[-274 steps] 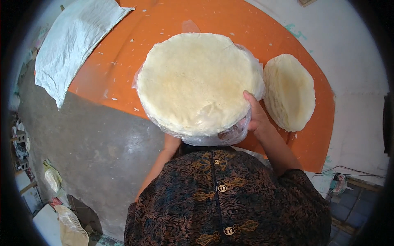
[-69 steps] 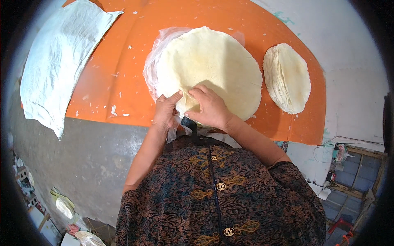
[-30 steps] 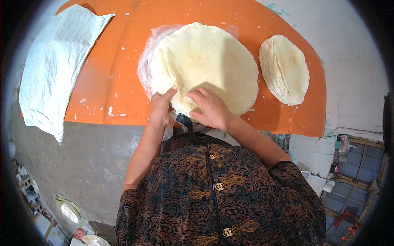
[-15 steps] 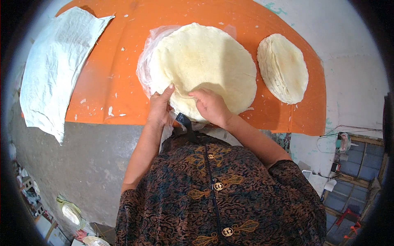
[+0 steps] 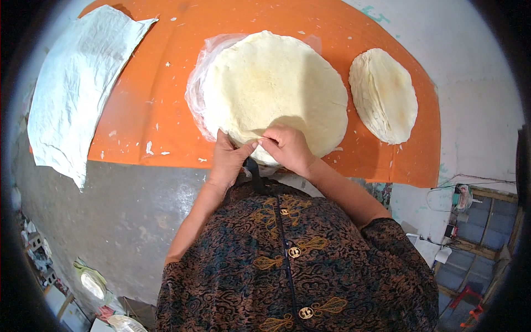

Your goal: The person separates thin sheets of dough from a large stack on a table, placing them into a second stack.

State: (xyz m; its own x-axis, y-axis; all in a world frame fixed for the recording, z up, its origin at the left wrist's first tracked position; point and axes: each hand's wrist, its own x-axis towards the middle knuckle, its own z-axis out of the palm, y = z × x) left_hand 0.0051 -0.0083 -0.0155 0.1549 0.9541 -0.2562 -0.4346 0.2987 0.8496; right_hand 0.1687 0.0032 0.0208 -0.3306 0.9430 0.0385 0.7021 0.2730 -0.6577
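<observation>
In front of me lies a large round stack of thin pale flatbreads (image 5: 276, 77), with a crumpled clear plastic bag (image 5: 198, 91) showing at its left side. At its near edge, my left hand (image 5: 228, 159) is closed, thumb pointing right, pinching the rim of the top flatbread. My right hand (image 5: 287, 148) pinches the same rim just beside it, the fingertips of both hands nearly meeting. The lower layers at that spot are hidden behind my fingers.
An orange tablecloth (image 5: 138, 133) dotted with white flakes covers the table. To the right sits a stack of folded flatbreads (image 5: 383, 96). On the left a white cloth (image 5: 69, 99) hangs over the table's edge. A dark strap (image 5: 253, 169) lies between my hands and my body.
My left hand has shifted right and slightly nearer to me, its thumb turning toward my right hand. The lifted fold at the flatbread's near edge now lies flatter.
</observation>
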